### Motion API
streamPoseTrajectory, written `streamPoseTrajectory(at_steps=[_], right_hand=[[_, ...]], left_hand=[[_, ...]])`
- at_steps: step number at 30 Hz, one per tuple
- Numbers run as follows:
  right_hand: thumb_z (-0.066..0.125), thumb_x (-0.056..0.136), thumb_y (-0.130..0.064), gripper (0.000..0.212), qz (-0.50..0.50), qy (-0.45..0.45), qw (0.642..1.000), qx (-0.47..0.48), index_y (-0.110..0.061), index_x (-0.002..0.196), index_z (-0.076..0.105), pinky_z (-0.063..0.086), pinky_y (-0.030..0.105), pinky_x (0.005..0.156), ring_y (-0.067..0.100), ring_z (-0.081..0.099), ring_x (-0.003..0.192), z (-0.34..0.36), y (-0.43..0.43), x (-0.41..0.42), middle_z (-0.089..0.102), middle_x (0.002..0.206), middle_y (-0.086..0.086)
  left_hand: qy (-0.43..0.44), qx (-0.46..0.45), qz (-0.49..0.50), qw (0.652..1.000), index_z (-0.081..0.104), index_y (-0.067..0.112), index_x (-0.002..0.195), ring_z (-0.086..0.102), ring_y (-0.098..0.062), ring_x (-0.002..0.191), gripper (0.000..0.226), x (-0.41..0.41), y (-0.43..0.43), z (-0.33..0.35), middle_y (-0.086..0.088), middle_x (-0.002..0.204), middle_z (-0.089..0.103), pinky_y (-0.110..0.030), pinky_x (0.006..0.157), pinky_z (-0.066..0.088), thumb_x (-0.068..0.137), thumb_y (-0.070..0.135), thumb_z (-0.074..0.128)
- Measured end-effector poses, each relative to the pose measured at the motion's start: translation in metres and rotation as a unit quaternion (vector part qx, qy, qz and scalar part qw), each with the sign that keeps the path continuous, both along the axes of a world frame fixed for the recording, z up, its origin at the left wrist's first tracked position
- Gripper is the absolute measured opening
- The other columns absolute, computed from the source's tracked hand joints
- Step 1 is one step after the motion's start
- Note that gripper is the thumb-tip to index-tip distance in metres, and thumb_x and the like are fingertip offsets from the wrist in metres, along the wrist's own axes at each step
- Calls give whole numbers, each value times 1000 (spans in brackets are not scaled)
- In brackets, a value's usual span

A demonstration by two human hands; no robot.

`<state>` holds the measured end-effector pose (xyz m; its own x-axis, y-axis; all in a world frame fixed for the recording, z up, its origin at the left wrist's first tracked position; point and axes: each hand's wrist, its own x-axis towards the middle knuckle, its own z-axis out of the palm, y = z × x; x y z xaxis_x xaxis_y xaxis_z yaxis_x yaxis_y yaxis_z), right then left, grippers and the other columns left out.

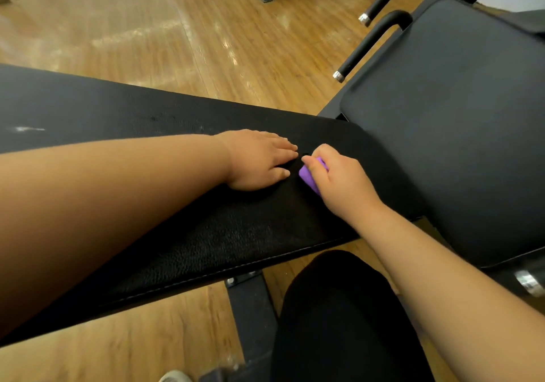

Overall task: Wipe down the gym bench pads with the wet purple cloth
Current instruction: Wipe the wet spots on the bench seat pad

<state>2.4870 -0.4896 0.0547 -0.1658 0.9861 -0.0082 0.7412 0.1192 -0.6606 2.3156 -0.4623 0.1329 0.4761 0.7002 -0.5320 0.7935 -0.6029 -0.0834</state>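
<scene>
At frame center, the right hand point(339, 178) clenches the soft, bunched purple cloth point(309, 179) on the long bench pad point(206, 234), the left hand point(259, 160) lying flat beside it.

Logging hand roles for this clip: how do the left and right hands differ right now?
The left hand lies flat with straight fingers; the right hand has curled fingers. The left hand holds nothing; the right hand grips the purple cloth. Both are on the long bench pad, close together.

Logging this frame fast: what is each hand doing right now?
Left hand: open, fingers straight, resting flat on the long bench pad.
Right hand: closed, gripping the purple cloth against the pad.
</scene>
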Motion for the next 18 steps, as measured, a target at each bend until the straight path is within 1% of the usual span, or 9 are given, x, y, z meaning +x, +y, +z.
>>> streamPoseTrajectory(at_steps=[3, 5, 7, 10, 12, 15, 16, 18], right_hand=[[38, 101, -44, 29, -41, -3, 999, -25, -19, 94, 52, 41, 35, 64, 13, 52, 71, -5, 18, 11, 60, 83, 1], [39, 101, -43, 29, -58, -12, 998, -18, -18, 94, 52, 41, 33, 61, 11, 51, 69, -6, 21, 10, 59, 81, 1], [41, 100, -42, 28, -35, -19, 999, 2, -18, 94, 52, 40, 29, 60, 9, 51, 69, -4, 14, 5, 56, 77, -4], [42, 100, -42, 25, 19, -9, 1000, 13, -21, 95, 53, 40, 28, 61, 7, 52, 71, -4, 4, 7, 55, 78, -8], [41, 100, -43, 25, 7, -9, 1000, -4, -21, 95, 53, 40, 28, 61, 8, 52, 73, -10, 15, 16, 55, 78, -8], [39, 101, -44, 27, -59, -11, 998, -33, -21, 93, 51, 37, 28, 57, 14, 54, 74, -16, 31, 25, 55, 78, -3], [39, 101, -44, 28, -68, -14, 997, -27, -20, 93, 51, 36, 29, 56, 15, 54, 74, -17, 31, 22, 55, 78, -4], [41, 100, -44, 27, -39, -7, 999, 5, -20, 92, 51, 37, 29, 56, 12, 53, 73, -14, 19, 11, 53, 76, -7]], left_hand=[[-4, 1, -12, 1000, 13, 23, 155, 3, -10, 149, 55, 0, 0, -2, 8, 162, 9, -35, 121, 8, 104, 41, 23], [-8, 2, -12, 1000, 13, 24, 155, 3, -10, 149, 54, -1, 2, -3, 8, 162, 9, -36, 121, 8, 104, 41, 23], [-9, 2, -9, 1000, 13, 24, 155, 3, -10, 149, 55, -1, 2, -3, 8, 162, 9, -37, 121, 9, 104, 41, 23], [-8, 0, -8, 1000, 12, 24, 155, 2, -9, 149, 55, -1, 2, -4, 9, 162, 9, -36, 121, 9, 104, 42, 23], [-8, 0, -8, 1000, 12, 25, 155, 3, -10, 149, 55, -1, 3, -4, 9, 162, 8, -35, 121, 8, 104, 42, 23], [-6, 3, -12, 1000, 12, 25, 155, 3, -10, 149, 54, -1, 4, -4, 9, 162, 8, -34, 121, 7, 104, 41, 23], [-6, 3, -11, 1000, 12, 25, 155, 3, -10, 149, 54, -2, 5, -5, 9, 162, 8, -34, 121, 8, 104, 41, 23], [-8, 2, -13, 1000, 11, 25, 155, 3, -10, 149, 55, -2, 6, -7, 9, 162, 8, -36, 121, 9, 104, 41, 24]])
